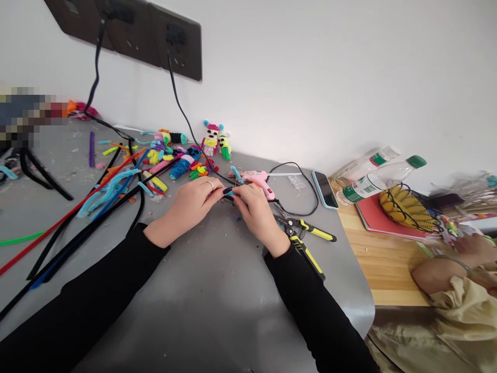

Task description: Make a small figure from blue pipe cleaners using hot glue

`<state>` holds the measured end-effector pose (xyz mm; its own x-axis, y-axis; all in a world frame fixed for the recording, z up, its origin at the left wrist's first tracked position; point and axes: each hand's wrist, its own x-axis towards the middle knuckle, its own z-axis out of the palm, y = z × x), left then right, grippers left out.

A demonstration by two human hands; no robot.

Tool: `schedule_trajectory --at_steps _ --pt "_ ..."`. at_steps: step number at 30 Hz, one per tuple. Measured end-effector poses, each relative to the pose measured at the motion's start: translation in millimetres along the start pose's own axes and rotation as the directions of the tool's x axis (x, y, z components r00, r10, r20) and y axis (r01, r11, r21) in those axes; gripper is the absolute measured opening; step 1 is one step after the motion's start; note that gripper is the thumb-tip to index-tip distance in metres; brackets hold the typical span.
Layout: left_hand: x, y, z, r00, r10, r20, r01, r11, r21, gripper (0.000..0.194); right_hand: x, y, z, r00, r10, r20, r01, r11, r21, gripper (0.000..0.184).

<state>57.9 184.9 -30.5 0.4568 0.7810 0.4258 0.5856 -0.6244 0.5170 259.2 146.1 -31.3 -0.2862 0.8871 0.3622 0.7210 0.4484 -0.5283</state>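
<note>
My left hand [198, 202], with a ring on one finger, and my right hand [254, 210] meet over the grey mat [205, 300]. Both have their fingertips pinched on a small blue and black pipe cleaner piece [229, 192], mostly hidden by the fingers. A curled light blue pipe cleaner end [236, 174] shows just behind the right hand. Past that hand lies a pink glue gun [261, 180] with its cord. Yellow-and-black wire strippers [298, 230] rest with handles spread beside the right wrist.
Loose pipe cleaners [112, 191] spread at left, with fuzzy figures [212, 139] along the wall. A phone [325, 189] lies at the mat's right edge. Bottles [363, 187] and a yellow basket-like object [406, 208] are beyond. Another person's arm [438, 274] rests at far right.
</note>
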Motion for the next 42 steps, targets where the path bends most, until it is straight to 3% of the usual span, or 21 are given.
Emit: schedule_trajectory --at_steps 7,11,20,25,29,32,35,38,42 --pt "0 -5 -1.8 0.993 0.113 0.033 -0.115 0.989 0.088 0.037 1 0 -3 0.997 -0.078 -0.016 0.079 0.994 0.075 0.029" --pt "1 -6 -2.2 0.990 0.141 -0.021 -0.139 0.986 0.088 0.036 0 -2 -2 0.997 -0.068 0.025 0.066 0.993 0.099 0.029" --pt "4 2 -10.0 0.995 0.098 0.005 -0.098 0.992 -0.083 0.042 1 -4 -5 0.993 -0.100 0.067 0.093 0.991 0.101 0.029" --pt "5 9 -13.7 0.997 0.002 0.083 0.013 0.984 -0.180 0.048 1 -7 -7 0.995 -0.085 0.043 0.082 0.995 0.060 0.030" --pt "6 5 -10.5 0.993 -0.054 0.105 0.071 0.985 -0.160 0.044 0 -7 -6 0.996 -0.034 0.080 0.032 0.999 0.028 0.029" --pt "8 3 -10.5 0.994 -0.046 0.096 0.059 0.989 -0.135 0.039 0 -6 -6 0.992 -0.072 0.104 0.069 0.997 0.032 0.025" --pt "10 2 -14.1 0.994 -0.072 0.079 0.083 0.985 -0.152 0.036 1 -6 -8 0.995 -0.094 0.034 0.092 0.994 0.061 0.015" --pt "9 0 -17.0 0.991 -0.131 0.033 0.135 0.969 -0.205 0.032 2 -9 -21 0.989 -0.071 -0.127 0.081 0.994 0.078 0.010" --pt "6 -4 -14.2 0.984 -0.178 0.018 0.175 0.940 -0.293 0.030 -4 -23 -60 0.904 -0.044 -0.425 0.072 0.996 0.049 0.030"
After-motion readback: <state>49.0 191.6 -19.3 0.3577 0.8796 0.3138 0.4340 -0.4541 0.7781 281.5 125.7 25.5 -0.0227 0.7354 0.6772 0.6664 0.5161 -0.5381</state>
